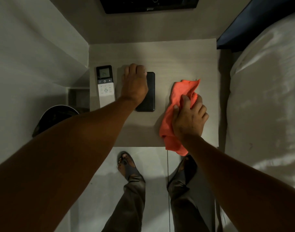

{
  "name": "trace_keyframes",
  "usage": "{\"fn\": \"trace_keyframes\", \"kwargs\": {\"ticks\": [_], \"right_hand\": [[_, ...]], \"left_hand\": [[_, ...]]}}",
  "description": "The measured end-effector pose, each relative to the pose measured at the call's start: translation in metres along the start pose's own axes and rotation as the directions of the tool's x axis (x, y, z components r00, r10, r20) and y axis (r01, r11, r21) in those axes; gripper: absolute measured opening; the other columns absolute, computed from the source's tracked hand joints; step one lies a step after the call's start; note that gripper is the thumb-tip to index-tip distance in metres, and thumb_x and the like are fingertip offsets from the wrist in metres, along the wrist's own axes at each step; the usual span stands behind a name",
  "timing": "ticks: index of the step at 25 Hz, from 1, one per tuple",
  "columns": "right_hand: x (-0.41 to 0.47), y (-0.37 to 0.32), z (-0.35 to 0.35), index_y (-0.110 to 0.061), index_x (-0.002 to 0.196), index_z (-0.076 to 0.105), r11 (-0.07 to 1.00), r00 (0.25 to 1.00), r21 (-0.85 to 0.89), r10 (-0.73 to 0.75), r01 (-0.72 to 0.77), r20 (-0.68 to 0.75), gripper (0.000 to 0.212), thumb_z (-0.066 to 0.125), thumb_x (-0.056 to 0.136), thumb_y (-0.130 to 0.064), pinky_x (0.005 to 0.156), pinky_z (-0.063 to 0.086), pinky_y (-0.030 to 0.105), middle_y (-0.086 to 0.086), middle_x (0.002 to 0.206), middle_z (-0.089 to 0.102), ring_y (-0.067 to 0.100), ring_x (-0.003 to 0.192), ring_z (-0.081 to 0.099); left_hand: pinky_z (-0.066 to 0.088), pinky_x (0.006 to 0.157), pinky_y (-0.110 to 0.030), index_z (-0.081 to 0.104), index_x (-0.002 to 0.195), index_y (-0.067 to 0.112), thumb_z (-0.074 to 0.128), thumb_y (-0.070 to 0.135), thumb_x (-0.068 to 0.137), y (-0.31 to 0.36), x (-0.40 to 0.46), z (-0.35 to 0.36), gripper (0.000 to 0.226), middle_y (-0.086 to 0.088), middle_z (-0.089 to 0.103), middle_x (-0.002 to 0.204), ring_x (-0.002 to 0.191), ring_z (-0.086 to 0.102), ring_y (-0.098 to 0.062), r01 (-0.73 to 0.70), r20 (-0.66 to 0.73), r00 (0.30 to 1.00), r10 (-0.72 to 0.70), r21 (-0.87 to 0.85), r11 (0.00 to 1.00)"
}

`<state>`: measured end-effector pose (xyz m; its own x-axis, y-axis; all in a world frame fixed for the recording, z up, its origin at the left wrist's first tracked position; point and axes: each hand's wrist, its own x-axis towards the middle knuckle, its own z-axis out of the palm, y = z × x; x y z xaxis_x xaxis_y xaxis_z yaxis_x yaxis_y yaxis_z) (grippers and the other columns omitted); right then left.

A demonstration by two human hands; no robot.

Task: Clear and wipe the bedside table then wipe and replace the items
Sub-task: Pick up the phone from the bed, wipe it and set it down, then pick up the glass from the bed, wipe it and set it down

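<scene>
Orange microfibre cloth [178, 113] bunched under right hand [190, 119], fingers curled gripping it on pale wood-grain bedside table [177, 56]. Left hand [135, 84] palm-down on flat black phone [149, 91], fingers draped over its far-left edge; grip unclear. White remote [105, 86] just left of those fingers.

Room: plain pale walls [34, 39] enclose a corner holding the light wood-grain surface [177, 54]. Floor [153, 164]: pale tiles with one dark grout line. A bed [269, 97] with white bedding adjoins the right edge. A dark framed panel [150, 5] hangs above. Lighting is dim and uneven.
</scene>
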<state>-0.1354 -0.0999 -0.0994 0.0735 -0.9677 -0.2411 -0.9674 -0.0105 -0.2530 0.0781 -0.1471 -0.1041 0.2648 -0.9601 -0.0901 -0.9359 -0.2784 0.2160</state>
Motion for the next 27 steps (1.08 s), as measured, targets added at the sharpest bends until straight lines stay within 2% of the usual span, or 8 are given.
{"fn": "trace_keyframes", "kwargs": {"ticks": [6, 11, 14, 17, 20, 22, 24, 27], "right_hand": [[0.0, 0.001, -0.048, -0.023, 0.15, 0.037, 0.963, 1.0, 0.269, 0.029, -0.029, 0.002, 0.062, 0.046, 0.098, -0.055, 0.112, 0.029, 0.057, 0.022, 0.156, 0.028, 0.041, 0.139, 0.03], [-0.034, 0.036, -0.159, 0.001, 0.137, 0.051, 0.777, 0.925, 0.627, 0.199, 0.054, -0.325, 0.048, 0.059, 0.091, -0.01, 0.106, 0.039, 0.052, 0.023, 0.13, 0.051, 0.039, 0.122, 0.048], [-0.084, 0.103, -0.238, -0.004, 0.126, 0.059, 0.791, 0.771, 0.61, 0.363, 0.042, -0.524, 0.036, 0.059, 0.09, -0.002, 0.091, 0.051, 0.048, 0.013, 0.121, 0.058, 0.03, 0.109, 0.059], [-0.15, 0.178, -0.301, -0.012, 0.112, 0.067, 0.834, 0.646, 0.542, 0.47, -0.103, -0.601, 0.028, 0.055, 0.089, -0.002, 0.077, 0.054, 0.031, 0.007, 0.109, 0.065, 0.017, 0.092, 0.064], [-0.209, 0.243, -0.332, -0.019, 0.115, 0.068, 0.866, 0.747, 0.408, 0.47, -0.289, -0.47, 0.05, 0.053, 0.075, 0.007, 0.08, 0.047, 0.02, -0.002, 0.112, 0.064, 0.013, 0.099, 0.061], [-0.231, 0.274, -0.326, -0.023, 0.13, 0.062, 0.882, 0.877, 0.256, 0.445, -0.395, -0.18, 0.07, 0.06, 0.069, 0.01, 0.098, 0.045, 0.031, 0.001, 0.129, 0.058, 0.022, 0.119, 0.054], [-0.245, 0.293, -0.309, -0.027, 0.144, 0.049, 0.887, 0.897, 0.136, 0.437, -0.442, 0.064, 0.083, 0.07, 0.07, 0.004, 0.111, 0.036, 0.04, 0.007, 0.147, 0.047, 0.029, 0.135, 0.041], [-0.247, 0.303, -0.28, -0.028, 0.147, 0.044, 0.882, 0.9, 0.183, 0.432, -0.435, 0.058, 0.082, 0.079, 0.075, -0.008, 0.106, 0.044, 0.041, 0.006, 0.149, 0.042, 0.028, 0.133, 0.045]], "left_hand": [[0.032, 0.111, -0.043, 0.053, 0.13, 0.009, 0.041, 0.034, 0.102, 0.027, -0.009, -0.029, 0.039, -0.015, 0.049, 0.143, 0.132, 0.046, -0.035, 0.058, 0.002, 0.998, -0.058, -0.005, 0.998], [0.04, 0.107, -0.048, 0.059, 0.115, 0.002, 0.051, 0.018, 0.096, 0.145, -0.074, -0.069, 0.026, -0.024, 0.055, 0.126, 0.118, 0.054, -0.042, -0.284, -0.158, 0.957, 0.242, -0.36, 0.889], [0.037, 0.109, -0.036, 0.057, 0.121, 0.007, 0.063, 0.018, 0.091, 0.252, -0.137, -0.09, 0.033, -0.018, 0.056, 0.126, 0.117, 0.054, -0.034, -0.585, -0.194, 0.798, 0.571, -0.481, 0.653], [0.034, 0.109, -0.033, 0.046, 0.134, 0.011, 0.073, 0.035, 0.078, 0.337, -0.2, -0.103, 0.067, -0.007, 0.044, 0.134, 0.123, 0.047, -0.026, -0.725, -0.07, 0.482, 0.874, -0.592, 0.353], [0.032, 0.113, -0.034, 0.034, 0.144, 0.014, 0.076, 0.054, 0.063, 0.389, -0.227, -0.094, 0.099, -0.003, 0.038, 0.142, 0.131, 0.037, -0.021, -0.752, 0.114, 0.302, 0.946, -0.581, 0.31], [0.036, 0.113, -0.038, 0.036, 0.142, 0.016, 0.076, 0.058, 0.06, 0.404, -0.232, -0.083, 0.1, -0.002, 0.046, 0.14, 0.13, 0.043, -0.022, -0.746, 0.18, 0.312, 0.933, -0.561, 0.358], [0.043, 0.107, -0.04, 0.043, 0.135, 0.017, 0.076, 0.055, 0.064, 0.411, -0.236, -0.074, 0.086, 0.0, 0.055, 0.13, 0.121, 0.054, -0.023, -0.716, 0.192, 0.338, 0.921, -0.583, 0.384], [0.05, 0.099, -0.039, 0.046, 0.128, 0.019, 0.081, 0.045, 0.064, 0.411, -0.232, -0.069, 0.076, 0.002, 0.061, 0.122, 0.112, 0.061, -0.019, -0.588, 0.204, 0.393, 0.897, -0.694, 0.415]]}}
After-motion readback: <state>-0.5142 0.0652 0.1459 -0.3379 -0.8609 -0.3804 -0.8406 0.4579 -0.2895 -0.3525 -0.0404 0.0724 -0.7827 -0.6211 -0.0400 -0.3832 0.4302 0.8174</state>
